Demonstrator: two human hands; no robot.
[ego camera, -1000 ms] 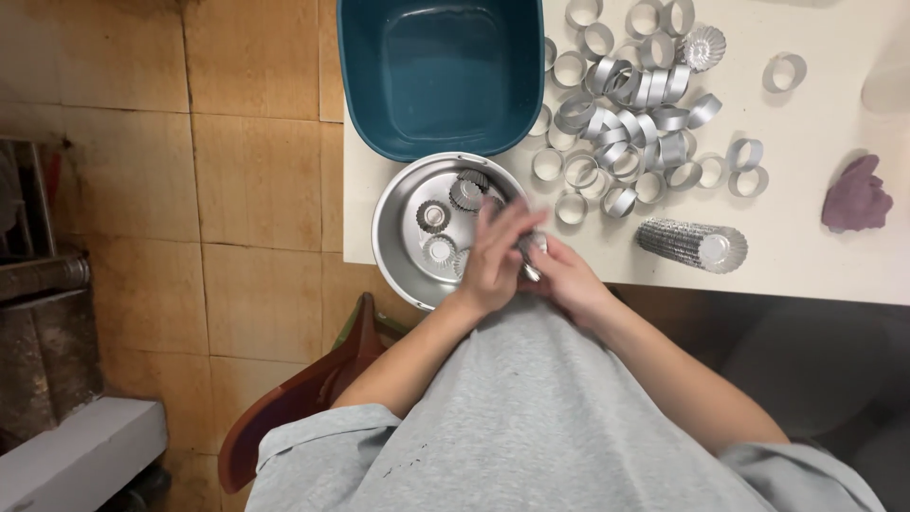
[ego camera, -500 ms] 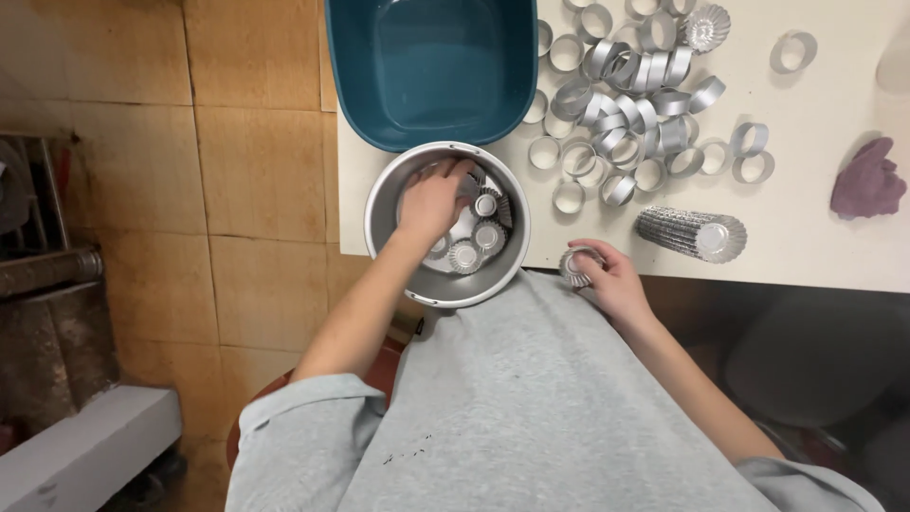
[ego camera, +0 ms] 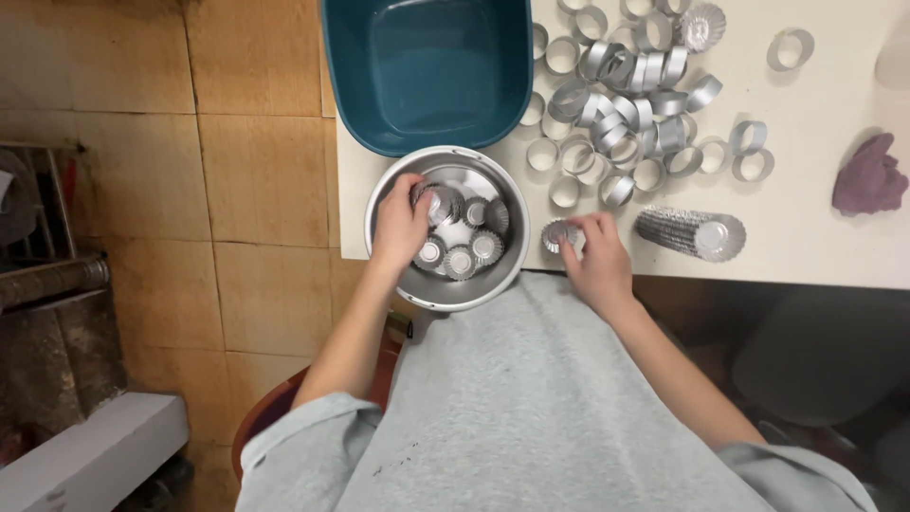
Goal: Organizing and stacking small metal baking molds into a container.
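The left hand (ego camera: 400, 223) reached into the steel bowl (ego camera: 512, 248), its grip curled round a fluted tart tin (ego camera: 442, 202) near the bowl's far-left wall, while more loose tins (ego camera: 463, 256) lay on the bottom. The bowl sat at the near edge of the white tabletop (ego camera: 825, 95), slightly overhanging it, probably to keep it within easy reach. The right hand (ego camera: 597, 256) pinched a small stack of tins (ego camera: 557, 233) on the tabletop just beside the bowl. A longer stack (ego camera: 690, 230) lay on its side to the right. Metal rings (ego camera: 626, 95) crowded the far side beside a teal tub (ego camera: 428, 71), leaving little open room except the bare strip near the purple cloth (ego camera: 867, 178).
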